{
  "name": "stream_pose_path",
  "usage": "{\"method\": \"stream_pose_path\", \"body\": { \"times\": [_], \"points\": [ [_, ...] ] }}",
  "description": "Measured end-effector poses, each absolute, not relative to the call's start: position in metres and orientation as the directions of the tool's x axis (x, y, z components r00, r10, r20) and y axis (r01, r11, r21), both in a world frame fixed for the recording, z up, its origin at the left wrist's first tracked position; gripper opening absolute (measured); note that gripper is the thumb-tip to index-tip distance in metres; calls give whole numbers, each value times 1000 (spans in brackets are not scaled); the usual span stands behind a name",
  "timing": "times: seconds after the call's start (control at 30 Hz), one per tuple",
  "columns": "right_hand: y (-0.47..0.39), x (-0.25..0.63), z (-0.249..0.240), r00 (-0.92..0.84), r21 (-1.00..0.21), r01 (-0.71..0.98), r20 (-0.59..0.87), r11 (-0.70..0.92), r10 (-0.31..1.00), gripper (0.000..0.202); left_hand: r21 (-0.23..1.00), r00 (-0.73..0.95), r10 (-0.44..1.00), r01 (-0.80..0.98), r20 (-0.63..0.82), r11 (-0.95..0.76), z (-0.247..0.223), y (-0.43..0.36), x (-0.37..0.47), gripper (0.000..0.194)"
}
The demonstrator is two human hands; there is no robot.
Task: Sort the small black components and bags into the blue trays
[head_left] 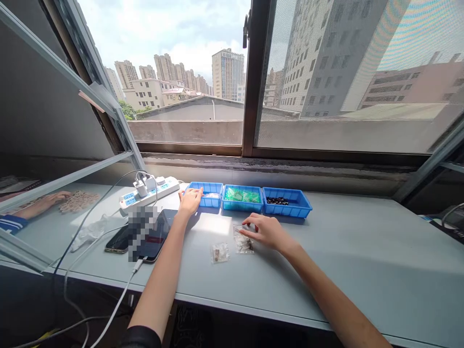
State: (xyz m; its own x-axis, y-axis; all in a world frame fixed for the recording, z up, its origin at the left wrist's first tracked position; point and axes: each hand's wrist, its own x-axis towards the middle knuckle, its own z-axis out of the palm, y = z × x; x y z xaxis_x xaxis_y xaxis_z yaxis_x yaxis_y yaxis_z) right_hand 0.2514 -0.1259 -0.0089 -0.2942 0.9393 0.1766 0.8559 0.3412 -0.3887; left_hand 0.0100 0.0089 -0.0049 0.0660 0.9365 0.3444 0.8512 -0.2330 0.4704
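My left hand (190, 201) reaches over the near left corner of the left blue bin (205, 203), its fingers apart and nothing visible in them. Inside that bin lie some small clear packets (211, 195). The middle bin holds green packets (242, 195), and the right one holds small black pieces (277, 200). My right hand (263, 229) hovers at the upper right of a few clear packets (244, 240) on the table, with its fingers spread. Left of these lies a single clear packet (220, 253) with small brownish contents.
A white power strip (149, 193) with plugs, a phone (119, 239), a tablet (159, 237) and loose cables lie left of my left arm. Beyond a metal frame (68, 179), another person's hand (54, 198) is beside a pile of small beige pieces (78, 201).
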Motion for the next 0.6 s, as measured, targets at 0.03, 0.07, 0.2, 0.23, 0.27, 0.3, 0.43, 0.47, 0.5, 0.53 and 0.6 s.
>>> {"method": "stream_pose_path", "body": {
  "times": [0.03,0.07,0.2,0.23,0.27,0.3,0.43,0.47,0.5,0.53,0.6],
  "points": [
    [-126,252,-9,-295,-388,855,180,343,938,27,465,70,935,853,349,-237,-5,10,10,43],
    [-125,252,-10,-295,-387,856,180,343,938,27,458,74,931,855,358,-244,-5,10,9,42],
    [-125,252,-10,-291,-382,860,177,338,940,27,435,85,914,860,397,-269,-4,10,8,38],
    [-125,252,-9,-293,-382,859,177,340,940,27,431,84,912,861,401,-269,-4,9,8,38],
    [-126,252,-9,-297,-384,857,178,344,938,27,427,81,910,864,406,-267,-3,9,8,38],
    [-126,252,-8,-301,-386,855,177,347,937,27,423,76,909,867,409,-263,-2,8,8,38],
    [-126,252,-6,-298,-387,857,163,339,941,26,405,40,907,886,420,-227,0,6,7,36],
    [-126,252,-6,-295,-387,859,159,334,942,26,392,28,904,895,427,-213,0,6,7,34],
    [-126,252,-6,-294,-387,860,158,333,943,25,378,16,901,904,434,-198,0,6,7,33],
    [-126,252,-6,-296,-388,859,160,335,942,25,365,5,898,913,439,-184,0,6,7,32],
    [-126,251,-6,-302,-389,855,167,344,939,25,352,-10,898,922,440,-162,0,6,8,31]
  ]
}}
